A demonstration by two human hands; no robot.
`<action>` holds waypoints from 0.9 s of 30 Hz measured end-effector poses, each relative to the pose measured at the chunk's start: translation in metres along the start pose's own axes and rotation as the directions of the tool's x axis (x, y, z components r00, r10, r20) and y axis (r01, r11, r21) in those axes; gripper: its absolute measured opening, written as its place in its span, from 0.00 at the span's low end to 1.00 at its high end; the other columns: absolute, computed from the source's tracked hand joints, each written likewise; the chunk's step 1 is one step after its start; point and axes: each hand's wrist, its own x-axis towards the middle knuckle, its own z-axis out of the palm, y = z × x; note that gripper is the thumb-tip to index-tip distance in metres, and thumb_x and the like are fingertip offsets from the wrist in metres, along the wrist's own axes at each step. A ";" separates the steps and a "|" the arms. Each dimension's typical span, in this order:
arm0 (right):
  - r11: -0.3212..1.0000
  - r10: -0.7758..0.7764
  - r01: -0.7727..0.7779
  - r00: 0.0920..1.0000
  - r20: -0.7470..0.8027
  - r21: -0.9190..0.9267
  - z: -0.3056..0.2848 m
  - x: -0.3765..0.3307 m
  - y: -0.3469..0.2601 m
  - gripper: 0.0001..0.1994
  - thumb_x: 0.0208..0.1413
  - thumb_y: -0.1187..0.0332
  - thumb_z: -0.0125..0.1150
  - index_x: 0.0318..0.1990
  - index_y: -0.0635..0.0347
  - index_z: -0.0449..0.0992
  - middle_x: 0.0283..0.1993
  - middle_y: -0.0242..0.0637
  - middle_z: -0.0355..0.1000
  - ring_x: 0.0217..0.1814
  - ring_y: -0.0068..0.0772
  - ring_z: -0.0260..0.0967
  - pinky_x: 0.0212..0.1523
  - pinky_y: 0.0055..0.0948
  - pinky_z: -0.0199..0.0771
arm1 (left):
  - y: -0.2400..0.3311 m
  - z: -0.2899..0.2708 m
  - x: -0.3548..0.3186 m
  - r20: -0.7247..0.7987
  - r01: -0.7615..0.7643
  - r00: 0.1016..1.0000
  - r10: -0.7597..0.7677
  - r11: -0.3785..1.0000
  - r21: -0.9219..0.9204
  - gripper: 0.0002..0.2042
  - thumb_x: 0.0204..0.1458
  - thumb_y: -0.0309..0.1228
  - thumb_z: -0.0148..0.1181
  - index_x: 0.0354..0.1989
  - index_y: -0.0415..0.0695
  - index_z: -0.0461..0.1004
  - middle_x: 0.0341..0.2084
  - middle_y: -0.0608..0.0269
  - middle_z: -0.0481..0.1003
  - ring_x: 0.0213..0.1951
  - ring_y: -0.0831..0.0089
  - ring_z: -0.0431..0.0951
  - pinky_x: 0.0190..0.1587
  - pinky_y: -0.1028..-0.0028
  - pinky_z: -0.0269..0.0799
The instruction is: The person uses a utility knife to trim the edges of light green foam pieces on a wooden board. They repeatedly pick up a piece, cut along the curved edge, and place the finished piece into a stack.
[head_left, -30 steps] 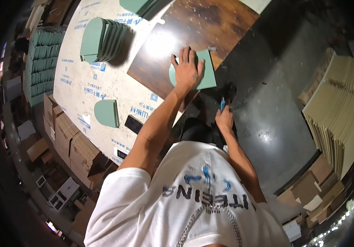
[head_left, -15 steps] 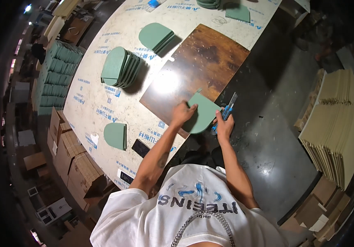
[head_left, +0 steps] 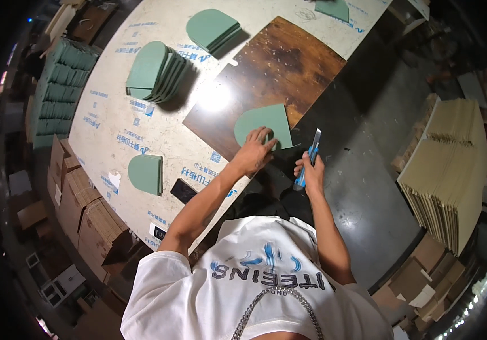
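A green panel, rounded at one end, lies on the brown wood-grain board near the table's edge. Its curve faces left and its straight edge faces right. My left hand rests on the panel's near side, fingers bent and slightly apart on its surface. Beside the panel, past the table edge, my right hand grips a blue utility knife with its blade out, pointing away from me. A thin dark sliver juts out at the panel's near right corner; what it is I cannot make out.
Similar green panels stand in a tall stack, a far stack and a small near pile on the printed white table. A phone lies by my left forearm. Stacked boards stand on the right.
The green panel has turned and moved left onto the brown board, its curve now to the left. My right hand has come off it, still gripping the knife; my left hand now lies on top.
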 end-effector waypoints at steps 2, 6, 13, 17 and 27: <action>0.983 0.030 -0.035 0.999 -0.032 -0.179 -0.020 -0.011 0.008 0.10 0.67 0.66 0.56 0.43 0.65 0.67 0.29 0.40 0.74 0.20 0.29 0.72 0.20 0.30 0.74 | 0.011 0.008 0.000 -0.033 0.026 0.999 -0.029 0.997 -0.075 0.27 0.53 0.35 0.66 0.63 0.49 0.68 0.64 0.47 0.62 0.68 0.44 0.57 0.67 0.40 0.49; 0.874 -0.020 0.016 1.000 -0.004 -0.486 -0.016 -0.028 -0.011 0.12 0.67 0.66 0.53 0.46 0.67 0.65 0.27 0.41 0.72 0.20 0.32 0.73 0.20 0.34 0.76 | -0.018 0.030 0.040 -0.406 0.305 0.868 -0.287 0.952 -0.020 0.29 0.58 0.42 0.60 0.65 0.41 0.64 0.66 0.41 0.59 0.68 0.42 0.56 0.66 0.38 0.48; 0.473 0.051 0.124 0.984 0.168 -0.872 0.003 0.011 -0.050 0.15 0.64 0.67 0.49 0.45 0.78 0.65 0.32 0.65 0.76 0.36 0.67 0.76 0.40 0.54 0.77 | -0.031 0.052 0.059 -0.397 0.427 0.847 -0.353 0.897 0.115 0.29 0.64 0.48 0.46 0.66 0.38 0.64 0.69 0.41 0.58 0.71 0.47 0.55 0.69 0.40 0.44; 0.464 0.313 0.000 0.936 0.164 -0.886 0.020 0.003 -0.097 0.15 0.65 0.68 0.47 0.43 0.79 0.66 0.26 0.58 0.75 0.23 0.50 0.77 0.29 0.44 0.78 | -0.032 0.048 0.058 -0.404 0.428 0.843 -0.355 0.897 0.106 0.29 0.64 0.48 0.47 0.66 0.39 0.64 0.68 0.43 0.59 0.70 0.47 0.55 0.68 0.40 0.45; 0.326 0.146 0.180 0.960 0.237 -0.928 -0.006 0.014 -0.048 0.15 0.66 0.66 0.50 0.42 0.75 0.64 0.28 0.63 0.74 0.27 0.58 0.76 0.31 0.52 0.77 | -0.034 0.050 0.060 -0.357 0.452 0.849 -0.391 0.885 0.106 0.31 0.63 0.49 0.47 0.68 0.40 0.62 0.70 0.44 0.57 0.72 0.48 0.53 0.71 0.41 0.42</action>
